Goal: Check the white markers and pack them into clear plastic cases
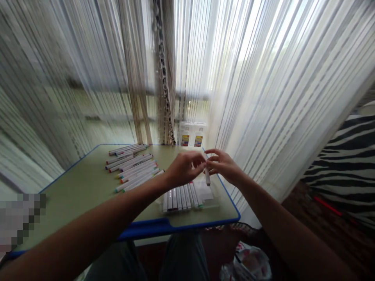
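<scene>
A white marker (208,178) hangs upright between my two hands, over the right side of a clear case (215,202). My left hand (189,168) pinches it from the left near its upper part. From the right, the curved fingers of my right hand (225,166) close on the same marker. Below, several white markers (179,198) lie side by side in the left part of the case, and a pale sheet or insert (203,189) shows to their right. My left hand partly hides the case's far side.
Several loose markers (137,166) with coloured ends lie in rows on the blue-edged table (79,187). Two clear packages with labels (192,135) stand at the back edge by the curtain (258,86). A plastic bag (249,261) is on the floor.
</scene>
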### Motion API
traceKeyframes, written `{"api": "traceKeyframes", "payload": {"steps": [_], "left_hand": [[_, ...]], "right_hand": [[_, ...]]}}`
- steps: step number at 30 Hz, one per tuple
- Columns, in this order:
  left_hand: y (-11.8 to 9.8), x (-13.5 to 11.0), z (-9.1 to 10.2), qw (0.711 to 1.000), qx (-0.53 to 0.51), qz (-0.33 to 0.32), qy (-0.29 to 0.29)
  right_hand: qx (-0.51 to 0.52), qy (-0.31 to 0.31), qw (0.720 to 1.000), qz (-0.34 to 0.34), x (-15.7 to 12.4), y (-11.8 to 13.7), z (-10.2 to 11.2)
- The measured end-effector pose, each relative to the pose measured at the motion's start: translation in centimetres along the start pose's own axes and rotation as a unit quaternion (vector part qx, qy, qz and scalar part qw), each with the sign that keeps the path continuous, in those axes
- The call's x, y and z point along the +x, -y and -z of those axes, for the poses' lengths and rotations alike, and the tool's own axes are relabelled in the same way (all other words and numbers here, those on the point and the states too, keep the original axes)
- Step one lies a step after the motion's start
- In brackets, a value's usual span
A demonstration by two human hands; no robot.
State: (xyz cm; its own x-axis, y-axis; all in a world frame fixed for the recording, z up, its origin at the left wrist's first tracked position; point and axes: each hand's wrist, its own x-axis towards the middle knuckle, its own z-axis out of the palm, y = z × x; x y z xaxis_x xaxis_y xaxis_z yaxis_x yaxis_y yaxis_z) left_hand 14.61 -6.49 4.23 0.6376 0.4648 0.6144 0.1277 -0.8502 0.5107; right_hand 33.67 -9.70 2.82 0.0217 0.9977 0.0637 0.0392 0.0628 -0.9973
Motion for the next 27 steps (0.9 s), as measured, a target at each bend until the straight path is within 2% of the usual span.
{"api": "traceKeyframes", "payload": {"steps": [4, 9, 15, 20, 27], "left_hand": [[-0.8, -4.2, -0.9, 0.987, 0.117, -0.064, 0.094], [-1.3, -6.9, -1.5, 0.959, 0.214, -0.147, 0.112], [-2.0, -7.5, -3.3, 0.941, 0.244, -0.190, 0.141], [-1.5, -7.5, -4.9, 0.924, 0.285, -0.202, 0.153], [-0.9, -7.0, -5.6, 0.897, 0.347, -0.219, 0.168]], "right_hand": [[0.017, 0.009, 0.999, -0.038, -0.7, -1.9, 0.7], [0.000, 0.043, 0.998, -0.051, -0.8, -3.6, 0.5], [-0.028, 0.056, 0.997, -0.045, -0.2, -4.7, 0.0], [-0.054, 0.062, 0.995, -0.055, 0.0, -4.8, -0.1], [-0.110, 0.080, 0.989, -0.054, 0.3, -4.8, 0.1]]}}
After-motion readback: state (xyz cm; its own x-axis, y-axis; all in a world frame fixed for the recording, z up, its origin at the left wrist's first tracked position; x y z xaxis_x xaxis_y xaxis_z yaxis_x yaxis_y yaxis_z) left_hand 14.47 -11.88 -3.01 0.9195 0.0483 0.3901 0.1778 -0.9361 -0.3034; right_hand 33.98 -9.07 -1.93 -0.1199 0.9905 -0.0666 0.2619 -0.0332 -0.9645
